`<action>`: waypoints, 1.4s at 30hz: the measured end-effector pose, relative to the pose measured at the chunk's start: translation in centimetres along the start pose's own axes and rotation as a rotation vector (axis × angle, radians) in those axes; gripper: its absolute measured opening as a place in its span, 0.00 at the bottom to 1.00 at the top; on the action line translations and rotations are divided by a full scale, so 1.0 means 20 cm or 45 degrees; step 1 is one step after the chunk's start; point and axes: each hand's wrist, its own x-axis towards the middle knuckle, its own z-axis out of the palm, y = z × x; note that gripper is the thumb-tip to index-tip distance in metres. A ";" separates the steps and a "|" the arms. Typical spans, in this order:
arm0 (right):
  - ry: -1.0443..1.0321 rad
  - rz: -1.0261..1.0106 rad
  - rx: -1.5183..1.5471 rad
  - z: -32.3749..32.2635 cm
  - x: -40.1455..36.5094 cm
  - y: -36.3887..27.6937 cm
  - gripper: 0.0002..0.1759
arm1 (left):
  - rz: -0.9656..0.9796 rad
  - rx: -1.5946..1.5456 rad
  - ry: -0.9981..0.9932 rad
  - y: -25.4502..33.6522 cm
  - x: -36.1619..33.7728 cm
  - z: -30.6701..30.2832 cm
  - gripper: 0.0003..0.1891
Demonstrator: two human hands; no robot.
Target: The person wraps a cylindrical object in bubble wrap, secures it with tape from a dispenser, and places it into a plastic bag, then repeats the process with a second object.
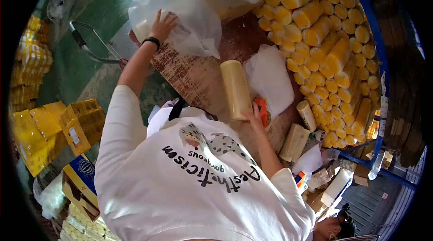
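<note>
My left hand (165, 28) is open, its fingers spread on a translucent plastic bag (191, 20) at the far side of the worn wooden table (180, 71). Something pale shows through the bag under that hand. A cream-coloured roll (235, 88), wrapped in shiny film, lies on the table in front of my body. My right hand (255, 118) grips the roll's near end, thumb over its top edge. Right beside those fingers is an orange tape dispenser (261, 108), partly hidden by the hand. A white sheet-like plastic bundle (270, 78) lies to the right of the roll.
Yellow-wrapped rolls (329, 56) are piled high on the right, behind a blue metal frame (382, 69). A smaller roll (306, 115) and a pale block (294, 142) sit at the table's right. Cartons (81, 126) and a cart handle (83, 47) are left. A person (336, 227) is at lower right.
</note>
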 end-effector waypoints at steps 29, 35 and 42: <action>0.410 -0.422 0.906 -0.07 0.60 -0.52 0.28 | -0.071 -2.752 0.139 0.73 -0.51 -0.57 0.17; -0.278 -0.360 1.405 0.16 0.19 -0.66 0.37 | 0.817 -2.706 0.249 0.65 -0.48 -0.85 0.26; -0.456 -0.677 1.242 0.24 0.15 -0.58 0.38 | 0.057 -3.379 -0.406 0.64 -0.66 -1.05 0.08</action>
